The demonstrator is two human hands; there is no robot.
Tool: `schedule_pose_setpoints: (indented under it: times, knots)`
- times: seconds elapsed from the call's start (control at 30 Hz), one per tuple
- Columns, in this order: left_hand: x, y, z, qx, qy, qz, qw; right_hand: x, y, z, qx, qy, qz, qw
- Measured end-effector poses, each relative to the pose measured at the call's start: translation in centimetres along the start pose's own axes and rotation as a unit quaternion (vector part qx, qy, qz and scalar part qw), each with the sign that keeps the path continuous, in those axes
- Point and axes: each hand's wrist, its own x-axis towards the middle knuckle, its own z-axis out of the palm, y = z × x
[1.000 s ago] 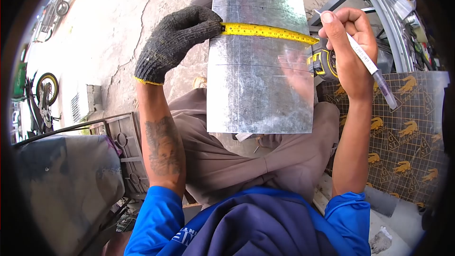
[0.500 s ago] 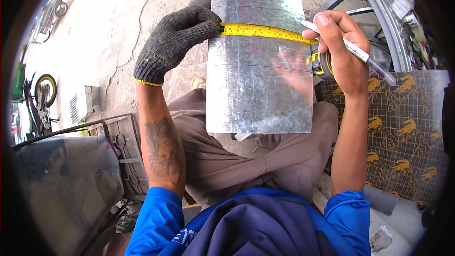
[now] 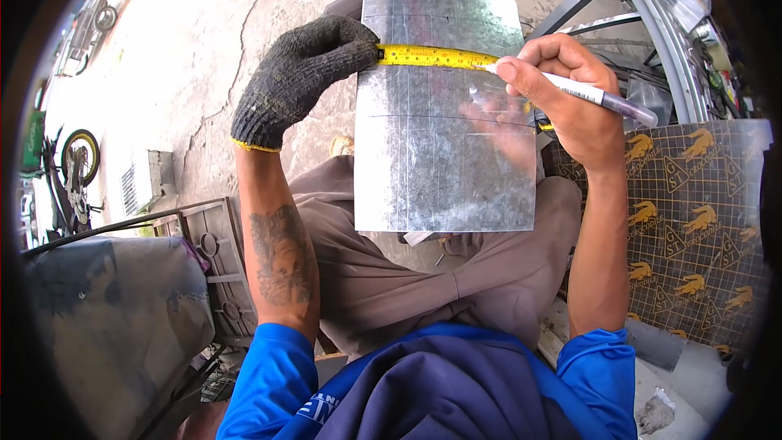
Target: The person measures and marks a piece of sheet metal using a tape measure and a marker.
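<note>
A shiny galvanised metal sheet (image 3: 440, 147) rests on my lap, with faint lines drawn across it. A yellow tape measure blade (image 3: 432, 55) lies across the sheet. My left hand (image 3: 301, 73), in a dark knitted glove, pins the tape's hook end against the sheet's left edge. My right hand (image 3: 562, 102) is bare and grips a white marker pen (image 3: 586, 94). The pen's tip touches the tape near the sheet's right side. The tape's case is mostly hidden under my right hand.
A dark mat printed with gold crocodile logos (image 3: 692, 220) lies to the right. Grey metal frame bars (image 3: 652, 24) stand at the upper right. A grey metal rack (image 3: 216, 253) and a dark covered object (image 3: 114, 318) sit at the left, on cracked concrete (image 3: 204, 41).
My right hand has swung the marker down and leftward, from held up beside the sheet to tip on the tape. My left hand has stayed on the tape's end.
</note>
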Motion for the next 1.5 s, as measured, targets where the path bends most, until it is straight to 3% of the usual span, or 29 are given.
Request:
schedule_pose_setpoints:
  times: [0.13,0.33,0.53,0.6,0.8,0.9,1.33,1.5]
  knots:
    - [0.0,0.0,0.1,-0.005,-0.003,-0.001,1.0,0.1,0.0,0.4,0.033,-0.016,-0.006,0.999]
    - [0.0,-0.1,-0.1,0.01,-0.01,0.01,1.0,0.1,0.0,0.4,-0.041,-0.017,-0.001,0.999]
    - [0.0,0.1,0.0,0.025,-0.01,0.015,1.0,0.0,-0.6,0.1,-0.048,0.087,-0.015,0.995]
    - [-0.1,0.2,0.2,0.021,0.003,0.007,1.0,-0.1,-0.9,-0.3,-0.071,0.137,0.02,0.988]
    - [-0.1,0.5,0.2,0.041,0.0,0.017,0.999,0.1,-0.9,-0.4,-0.094,0.158,0.012,0.983]
    - [-0.1,0.3,-0.2,0.017,0.001,-0.022,1.0,0.1,-1.0,-0.6,-0.091,0.18,0.019,0.979]
    - [-0.1,0.3,0.0,0.023,0.004,-0.019,1.0,0.3,-1.0,-0.4,-0.08,0.172,0.074,0.979]
    - [-0.1,0.2,-0.2,0.015,0.001,-0.024,1.0,0.1,-0.8,-0.1,-0.091,0.134,0.021,0.987]
